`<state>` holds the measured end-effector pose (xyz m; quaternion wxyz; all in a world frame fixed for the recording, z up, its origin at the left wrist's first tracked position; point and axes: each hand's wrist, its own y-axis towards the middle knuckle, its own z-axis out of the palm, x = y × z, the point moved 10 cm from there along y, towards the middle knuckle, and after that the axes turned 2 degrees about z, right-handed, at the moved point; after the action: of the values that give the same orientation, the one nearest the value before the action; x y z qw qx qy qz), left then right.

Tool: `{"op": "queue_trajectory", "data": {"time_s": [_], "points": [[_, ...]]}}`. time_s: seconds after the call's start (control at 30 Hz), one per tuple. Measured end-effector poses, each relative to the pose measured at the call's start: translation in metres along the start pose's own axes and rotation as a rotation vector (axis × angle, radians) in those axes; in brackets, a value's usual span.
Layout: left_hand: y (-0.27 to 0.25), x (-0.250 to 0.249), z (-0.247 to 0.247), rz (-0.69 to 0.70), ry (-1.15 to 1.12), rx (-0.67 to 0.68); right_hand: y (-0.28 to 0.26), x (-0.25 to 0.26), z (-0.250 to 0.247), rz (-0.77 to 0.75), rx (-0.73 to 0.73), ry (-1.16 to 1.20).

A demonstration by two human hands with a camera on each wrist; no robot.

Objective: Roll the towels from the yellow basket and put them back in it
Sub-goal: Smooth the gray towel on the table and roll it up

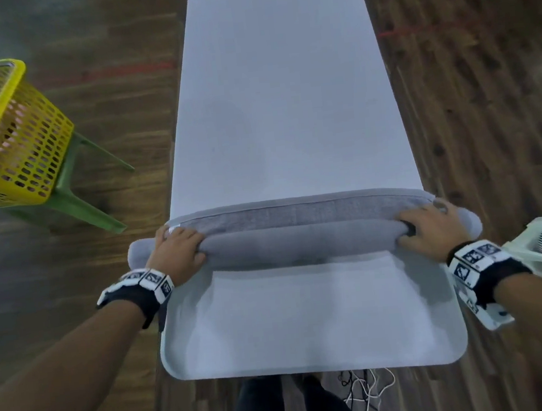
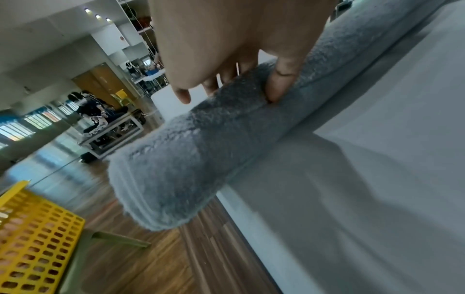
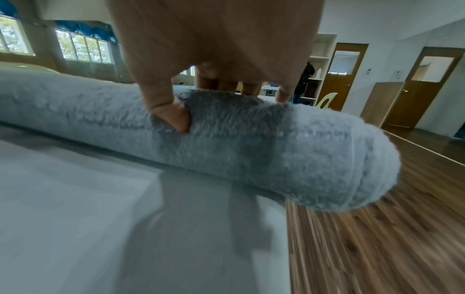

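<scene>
your two hands sit on the long, soft grey terry towel roll [image 1: 303, 240], which lies crosswise on the pale grey, round-cornered bench [image 1: 286, 104] at its near end. your left hand [image 1: 176, 251] grasps the roll a little in from its left end, thumb [image 2: 279, 87] dug into the pile and fingers curled over the top; your right hand [image 1: 430, 228] holds it the same way near the right end, thumb [image 3: 171, 117] pressed into the near face. both ends of the roll stick out past the bench edges. just beyond the roll a narrow flat strip of the same towel [image 1: 296, 208], with a hemmed edge, is not yet wound in.

this towel looks light, thick and squashy, not slippery, so it should give under pressure and slacken if you let go. i would keep hold near both ends, evenly, so the roll stays straight.

beyond the roll the bench top runs away bare and smooth. left of the bench, the yellow perforated plastic basket [image 1: 1, 138] rests on a green plastic stool [image 1: 73, 191], with something pink inside. around the bench is a wood-plank floor [image 1: 483, 85]; farther off are windows, brown doors and shelving.
</scene>
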<state>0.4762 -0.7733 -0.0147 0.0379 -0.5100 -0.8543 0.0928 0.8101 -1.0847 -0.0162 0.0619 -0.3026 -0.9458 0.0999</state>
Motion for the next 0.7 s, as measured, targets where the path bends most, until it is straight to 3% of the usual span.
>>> {"op": "queue_trajectory", "data": {"time_s": [0.1, 0.17, 0.27, 0.33, 0.53, 0.7], "points": [[0.029, 0.029, -0.031, -0.178, -0.060, -0.179, 0.030, -0.012, -0.033, 0.102, -0.213, 0.034], [0.035, 0.035, -0.047, -0.213, -0.125, -0.307, 0.039, -0.017, -0.045, 0.125, -0.318, 0.103], [0.044, 0.022, -0.020, -0.082, -0.096, -0.108, 0.050, -0.011, -0.022, 0.051, -0.147, 0.063], [0.050, 0.027, -0.001, -0.069, -0.010, 0.013, 0.056, -0.016, -0.006, 0.023, -0.063, -0.030], [0.080, 0.033, -0.004, -0.137, 0.018, 0.069, 0.084, -0.015, -0.011, 0.083, -0.028, 0.013], [0.038, -0.011, -0.003, -0.289, -0.136, 0.132, 0.046, 0.020, 0.007, 0.158, 0.271, 0.085]]}}
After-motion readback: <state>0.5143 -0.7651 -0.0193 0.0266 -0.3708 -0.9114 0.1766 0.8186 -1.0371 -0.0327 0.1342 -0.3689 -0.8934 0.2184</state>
